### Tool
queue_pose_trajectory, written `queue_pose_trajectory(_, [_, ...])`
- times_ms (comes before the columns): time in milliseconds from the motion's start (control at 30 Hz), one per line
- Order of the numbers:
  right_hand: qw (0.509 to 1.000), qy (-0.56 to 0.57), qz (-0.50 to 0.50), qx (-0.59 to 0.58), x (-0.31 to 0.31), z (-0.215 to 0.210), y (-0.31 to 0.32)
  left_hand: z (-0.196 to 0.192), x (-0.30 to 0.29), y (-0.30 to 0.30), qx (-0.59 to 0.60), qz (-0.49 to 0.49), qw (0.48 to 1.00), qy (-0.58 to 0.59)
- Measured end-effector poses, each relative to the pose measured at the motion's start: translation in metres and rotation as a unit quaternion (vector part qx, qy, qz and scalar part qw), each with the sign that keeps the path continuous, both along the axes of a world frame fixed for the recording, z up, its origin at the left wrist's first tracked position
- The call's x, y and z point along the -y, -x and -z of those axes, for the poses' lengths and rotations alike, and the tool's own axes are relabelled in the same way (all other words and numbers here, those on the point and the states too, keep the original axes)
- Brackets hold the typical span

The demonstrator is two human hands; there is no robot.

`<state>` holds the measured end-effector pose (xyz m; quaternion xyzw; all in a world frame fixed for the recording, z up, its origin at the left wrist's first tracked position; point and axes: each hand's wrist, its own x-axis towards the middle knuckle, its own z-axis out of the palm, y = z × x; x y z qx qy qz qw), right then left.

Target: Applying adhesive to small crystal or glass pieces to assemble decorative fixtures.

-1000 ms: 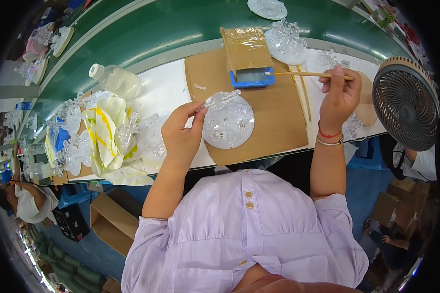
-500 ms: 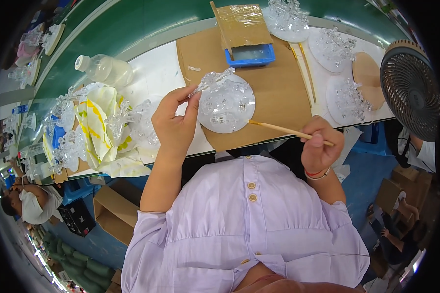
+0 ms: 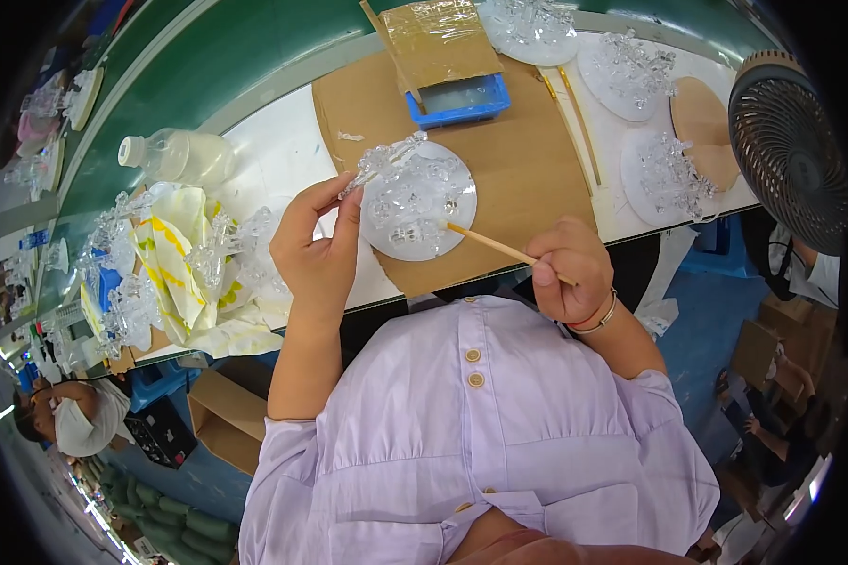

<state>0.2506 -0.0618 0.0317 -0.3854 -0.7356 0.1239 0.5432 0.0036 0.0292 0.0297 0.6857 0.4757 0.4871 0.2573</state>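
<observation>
My left hand (image 3: pixel 317 235) pinches a clear, knobbly plastic piece (image 3: pixel 383 160) at its lower end. The piece leans over the upper left of a round translucent white disc (image 3: pixel 398 247), which carries more clear bumpy parts. Between the fingers and thumb of my right hand (image 3: pixel 575 269) is a thin wooden paintbrush (image 3: pixel 507 249), tilted so that its tip meets the disc's right-hand part. Brown cardboard (image 3: pixel 528 179) lies under the disc. Beyond it stands a blue tray (image 3: pixel 460 102) partly covered by a taped cardboard flap.
A capped clear bottle (image 3: pixel 181 156) lies at the left, near a yellow-and-white wrapper (image 3: pixel 175 256) among clear plastic pieces. Two more brushes (image 3: pixel 579 124) rest right of the tray. Further right are discs with clear parts (image 3: pixel 664 177) and a dark fan (image 3: pixel 790 155).
My right hand has moved left with the paintbrush, whose tip has gone from the disc's lower right edge onto its surface. My left hand keeps its pinch; the whole view has shifted slightly.
</observation>
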Motion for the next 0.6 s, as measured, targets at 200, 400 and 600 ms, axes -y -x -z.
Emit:
queue_pose_trajectory(200, [0.994,-0.028,-0.033,0.105,-0.005,0.001,0.007,-0.001,0.001,0.0,-0.005,-0.002,1.0,0.001])
queue_pose_trajectory(400, [0.995,-0.02,-0.028,0.094,-0.016,-0.005,0.013,-0.001,0.001,0.0,0.002,0.004,1.0,-0.005])
queue_pose_trajectory(600, [0.996,-0.032,-0.02,0.081,-0.028,-0.017,0.025,-0.003,0.001,0.001,-0.023,0.0,0.999,-0.024])
